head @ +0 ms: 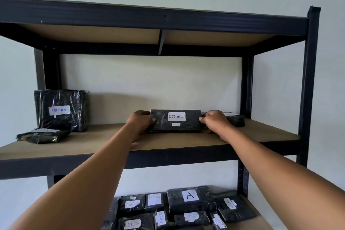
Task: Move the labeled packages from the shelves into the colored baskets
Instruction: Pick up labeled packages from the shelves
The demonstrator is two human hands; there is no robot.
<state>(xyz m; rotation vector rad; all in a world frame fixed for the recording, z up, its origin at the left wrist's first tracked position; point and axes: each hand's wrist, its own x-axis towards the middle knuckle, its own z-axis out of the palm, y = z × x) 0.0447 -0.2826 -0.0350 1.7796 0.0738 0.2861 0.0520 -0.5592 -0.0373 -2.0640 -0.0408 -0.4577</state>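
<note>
Both hands, our left hand (141,121) and right hand (214,120), grip the ends of the package (175,121), whose long side runs across us between them on the shelf (104,142).

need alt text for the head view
Both hands, left hand and right hand, grip the ends of a black package labeled RETURN on the middle shelf. More black packages sit left, right and on the shelf below.

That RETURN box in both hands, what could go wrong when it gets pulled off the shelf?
The RETURN package is gripped only at its ends by the left hand and right hand, and its plastic wrap looks shiny, so it might slip. A small package lies right behind the right hand and could get knocked. If dropped, it might land on the packages below, like the A package.
</note>
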